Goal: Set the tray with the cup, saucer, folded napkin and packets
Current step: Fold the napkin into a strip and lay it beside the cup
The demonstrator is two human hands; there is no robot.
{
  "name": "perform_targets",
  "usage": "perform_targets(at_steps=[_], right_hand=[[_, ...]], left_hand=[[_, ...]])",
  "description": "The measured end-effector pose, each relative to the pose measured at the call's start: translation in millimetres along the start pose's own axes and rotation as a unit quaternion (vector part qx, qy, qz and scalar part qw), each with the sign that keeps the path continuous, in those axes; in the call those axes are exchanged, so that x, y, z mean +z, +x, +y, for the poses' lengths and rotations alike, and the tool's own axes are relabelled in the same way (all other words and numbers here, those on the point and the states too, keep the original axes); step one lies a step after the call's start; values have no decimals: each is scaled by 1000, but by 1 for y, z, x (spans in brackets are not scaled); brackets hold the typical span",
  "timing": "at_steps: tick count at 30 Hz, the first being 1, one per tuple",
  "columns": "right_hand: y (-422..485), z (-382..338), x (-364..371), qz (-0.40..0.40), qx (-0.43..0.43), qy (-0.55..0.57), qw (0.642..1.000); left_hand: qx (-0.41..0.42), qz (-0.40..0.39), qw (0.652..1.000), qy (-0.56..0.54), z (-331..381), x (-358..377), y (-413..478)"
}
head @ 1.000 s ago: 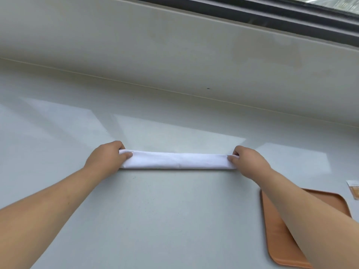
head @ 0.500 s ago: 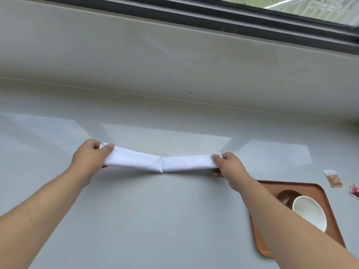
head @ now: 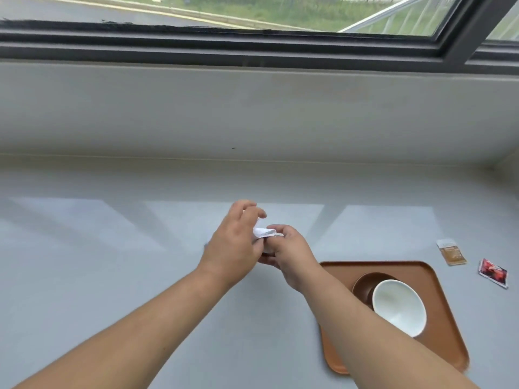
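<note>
Viewing the head camera, I see both hands meeting above the smooth pale grey counter (head: 112,276). My left hand (head: 234,248) and right hand (head: 289,254) together pinch the white cloth napkin (head: 262,232), bunched into a small soft wad between the fingertips, mostly hidden. To the right lies the matte brown tray (head: 441,299), rectangular with rounded corners. On it sits a round brown saucer (head: 365,284) carrying a glossy white cup (head: 398,307). Beyond the tray, well apart from it, two flat packets lie on the counter: a tan packet (head: 451,252) and a red packet (head: 493,273).
</note>
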State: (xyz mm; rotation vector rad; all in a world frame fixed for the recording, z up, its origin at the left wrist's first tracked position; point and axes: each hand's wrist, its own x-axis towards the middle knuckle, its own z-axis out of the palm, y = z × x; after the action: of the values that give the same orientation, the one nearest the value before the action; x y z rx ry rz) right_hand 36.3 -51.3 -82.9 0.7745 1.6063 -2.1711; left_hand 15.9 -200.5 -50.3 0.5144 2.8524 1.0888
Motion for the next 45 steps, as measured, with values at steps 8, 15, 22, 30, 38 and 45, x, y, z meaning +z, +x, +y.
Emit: perform_targets(at_steps=[8, 15, 22, 30, 38, 45], right_hand=[[12, 3, -63, -82, 107, 75, 988], [12, -4, -70, -110, 40, -118, 986], [-15, -74, -69, -207, -100, -442, 867], [-48, -127, -74, -193, -103, -369, 904], [-73, -94, -80, -54, -141, -327, 933], [-97, -84, -69, -74, -147, -338, 927]], left_hand=[[-234, -76, 923, -295, 26, 79, -21], [-307, -89, 865, -386, 60, 82, -20], [-217, -146, 955, -139, 60, 22, -9], [-196, -193, 915, -296, 63, 3, 6], [-218, -219, 819, -483, 50, 7, -19], [-207, -158, 880, -398, 41, 0, -30]])
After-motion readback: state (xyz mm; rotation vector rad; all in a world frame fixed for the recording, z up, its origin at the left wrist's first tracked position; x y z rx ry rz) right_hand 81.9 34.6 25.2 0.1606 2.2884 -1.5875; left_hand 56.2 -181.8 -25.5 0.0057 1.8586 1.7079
